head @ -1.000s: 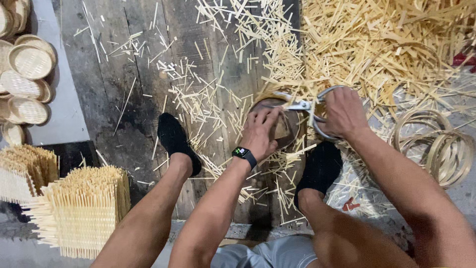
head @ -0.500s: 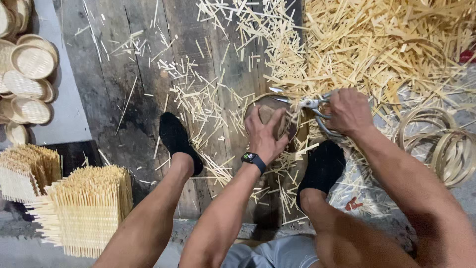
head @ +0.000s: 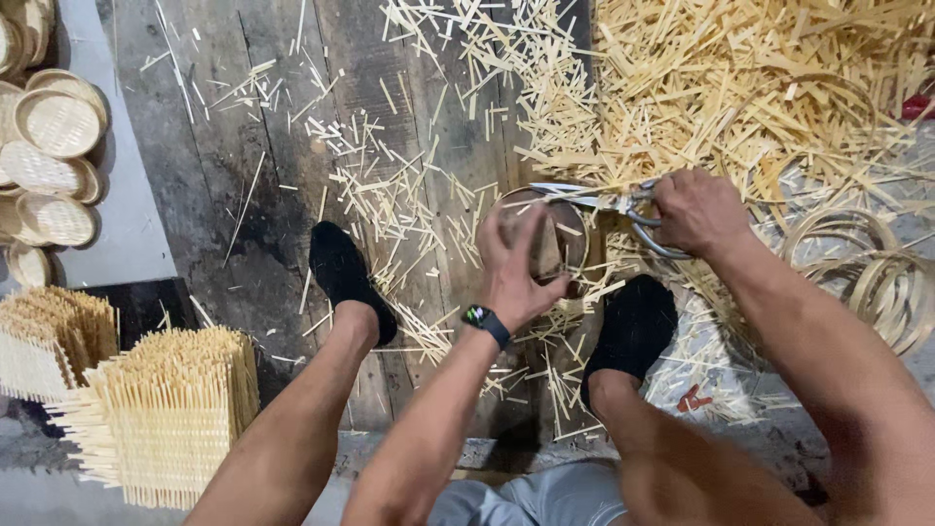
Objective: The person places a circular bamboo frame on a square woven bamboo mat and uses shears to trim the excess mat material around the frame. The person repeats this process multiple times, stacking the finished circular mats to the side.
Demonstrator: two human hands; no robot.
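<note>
stacked woven mats (head: 170, 414), small baskets (head: 56, 122), bamboo hoops (head: 867, 273).

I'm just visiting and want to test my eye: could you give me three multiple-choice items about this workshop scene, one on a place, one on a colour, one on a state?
1. Where do the stacked woven squares lie?
A. lower left
B. upper right
C. between the feet

2. What colour are the socks?
A. white
B. black
C. red

3. What does the right hand do?
A. rests flat on the floor
B. grips the scissors
C. holds a hammer

Answers: 1 A, the pile sits left of the legs; 2 B, both feet are black; 3 B, its fingers pass through the handles while the left hand holds the round basket.
</note>
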